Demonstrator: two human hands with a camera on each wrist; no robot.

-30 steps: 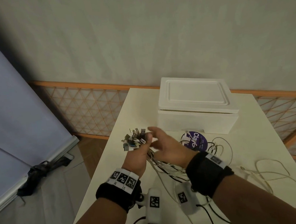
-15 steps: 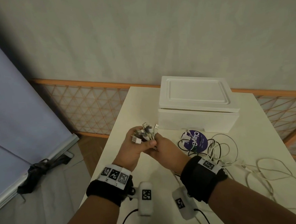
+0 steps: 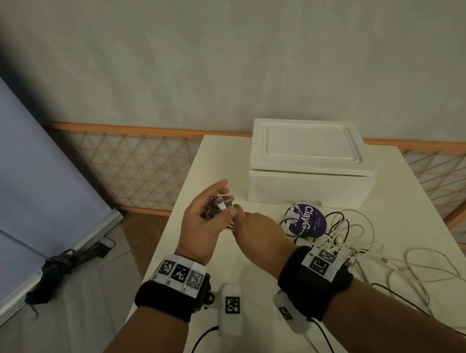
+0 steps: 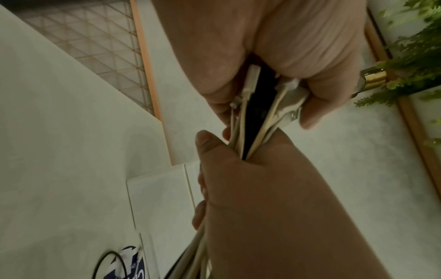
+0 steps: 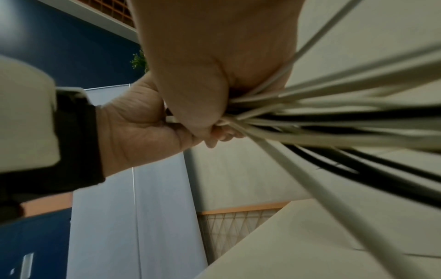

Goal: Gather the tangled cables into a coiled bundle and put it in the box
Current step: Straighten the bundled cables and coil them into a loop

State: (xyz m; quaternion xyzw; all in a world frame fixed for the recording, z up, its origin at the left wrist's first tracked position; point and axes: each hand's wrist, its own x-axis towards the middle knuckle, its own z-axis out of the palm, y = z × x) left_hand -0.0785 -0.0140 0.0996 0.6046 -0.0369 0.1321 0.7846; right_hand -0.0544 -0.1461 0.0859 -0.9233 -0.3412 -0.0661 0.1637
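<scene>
Both hands are raised over the table's left side, in front of the white foam box (image 3: pixel 309 176), whose lid is on. My left hand (image 3: pixel 201 220) curls round a cluster of cable plugs (image 3: pixel 220 206), white and metal ends packed in its palm (image 4: pixel 286 98). Just below them my right hand (image 3: pixel 255 230) grips the gathered strands of white and black cable (image 4: pixel 245 132). From that fist the strands (image 5: pixel 334 117) fan out towards the loose cables (image 3: pixel 341 240) lying tangled on the table to the right.
A round purple label (image 3: pixel 309 220) lies on the white table (image 3: pixel 393 198) before the box, partly under cables. Wide white loops (image 3: pixel 432 281) spread to the table's right edge. A lattice panel with an orange rail (image 3: pixel 132 172) runs behind; the floor drops off on the left.
The hands have risen and shifted slightly left. My left hand has closed its palm around the plug ends, and my right hand has closed into a fist on the strands below them.
</scene>
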